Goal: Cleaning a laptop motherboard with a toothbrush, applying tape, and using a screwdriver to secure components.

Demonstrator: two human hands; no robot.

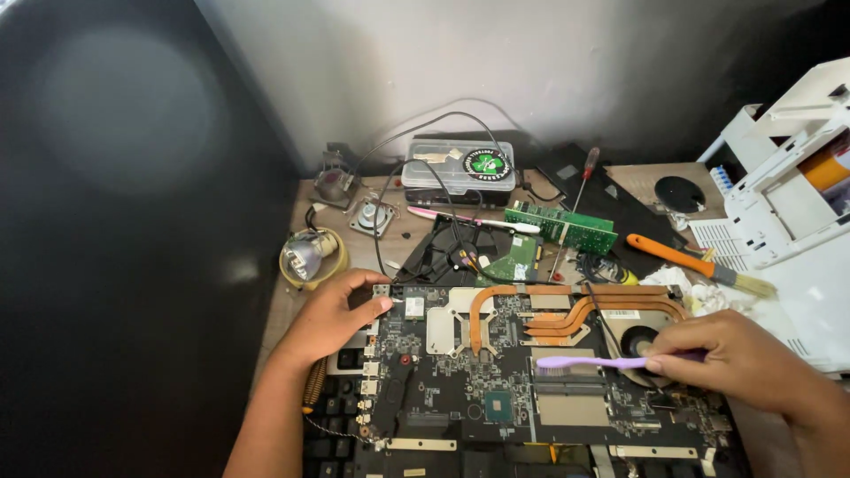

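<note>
Clutter covers the brown wooden desk where we work, pushed into a corner between a dark wall on our left and a pale plaster wall straight ahead. We keep our left hand on the upper left corner of the bare laptop motherboard, fingers curled and the thumb pressing its edge, holding nothing else. Our right hand is closed around the handle of a purple toothbrush, which lies level across the board with its head pointing left, just above the memory slots and beside the round fan. Copper heat pipes curve over the upper half of the board, and a black keyboard peeks out from under its left side. Behind the board we see a black fan housing, a green circuit card, a red-handled screwdriver and a clear plastic box with a round sticker against the wall. A projector lamp sits near the left edge of the desk, with a small speaker just behind it. On the right, an orange-handled paintbrush rests near crumpled white tissue, and a white printer fills the far right corner. Black cables loop from the wall down toward the board.
</note>
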